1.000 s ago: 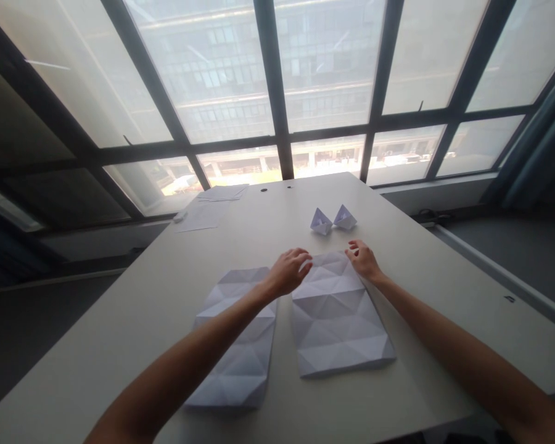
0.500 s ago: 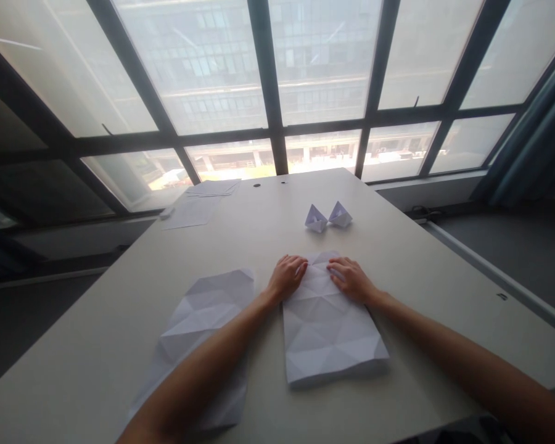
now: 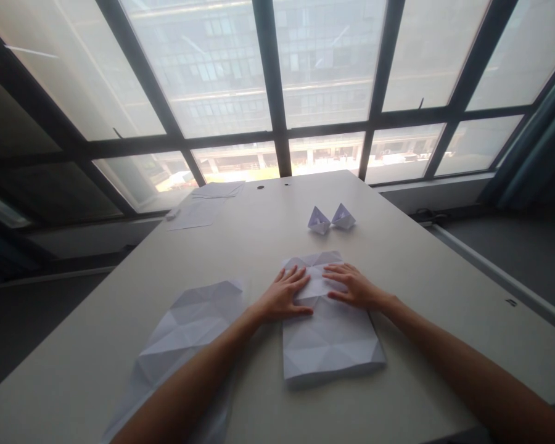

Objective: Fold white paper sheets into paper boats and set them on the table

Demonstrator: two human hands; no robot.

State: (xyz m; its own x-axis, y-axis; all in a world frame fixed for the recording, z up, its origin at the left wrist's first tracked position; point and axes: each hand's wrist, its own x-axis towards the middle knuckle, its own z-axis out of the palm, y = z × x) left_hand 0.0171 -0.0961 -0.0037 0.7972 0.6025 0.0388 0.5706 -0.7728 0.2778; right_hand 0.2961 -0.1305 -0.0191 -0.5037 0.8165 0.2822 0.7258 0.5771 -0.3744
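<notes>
The right-hand creased sheet [image 3: 330,336] lay on the counter [image 3: 240,246] in front of the person, its near edge curling slightly above a soft shadow. From where I stood, a stretch of counter ran between its far edge and two small folded paper shapes, the left one [image 3: 319,221] and the right one [image 3: 343,217], set close together. A broad strip of counter reached from the sheet's right side out to the counter's right edge, crossed by the right forearm. On the other side, a narrower gap parted it from the left-hand creased sheet [image 3: 185,327], whose near part ran under the left forearm. Loose papers [image 3: 192,214] lay at the far left corner, below the windows [image 3: 324,61]. Both hands were open, palms down on the right-hand creased sheet. The left hand [image 3: 284,296] had its fingers fanned wide, thumb pointing in toward the middle; the right hand [image 3: 354,288] lay opposite, fingers apart and pointing left. A band of creased paper showed between their fingertips.
</notes>
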